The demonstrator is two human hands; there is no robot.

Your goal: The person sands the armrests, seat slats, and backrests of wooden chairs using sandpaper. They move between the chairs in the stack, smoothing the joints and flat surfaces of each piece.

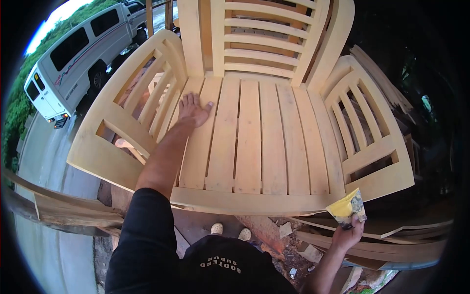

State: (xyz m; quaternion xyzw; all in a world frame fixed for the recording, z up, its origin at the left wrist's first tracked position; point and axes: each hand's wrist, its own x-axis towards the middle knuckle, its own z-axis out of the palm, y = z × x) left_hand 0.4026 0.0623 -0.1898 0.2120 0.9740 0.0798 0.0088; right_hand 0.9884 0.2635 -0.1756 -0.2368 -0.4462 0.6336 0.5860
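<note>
A pale wooden bench (pixel 249 142) with a slatted seat, slatted back and slatted armrests fills the middle of the head view. My left hand (pixel 194 110) lies flat on the left seat slats near the left armrest (pixel 112 157), palm down with its fingers spread. Near the right front corner of the seat, my right hand (pixel 350 232) grips a folded piece of yellow paper (pixel 344 208) with a grey patterned back. The paper is by the front rail (pixel 249 203); whether it touches the wood I cannot tell.
A white van (pixel 73 59) stands on the wet road (pixel 44 147) at the left. Boards (pixel 78 210) lie at the lower left, and more planks (pixel 382 245) at the lower right. Wood scraps (pixel 310 252) litter the ground near my feet (pixel 217 228).
</note>
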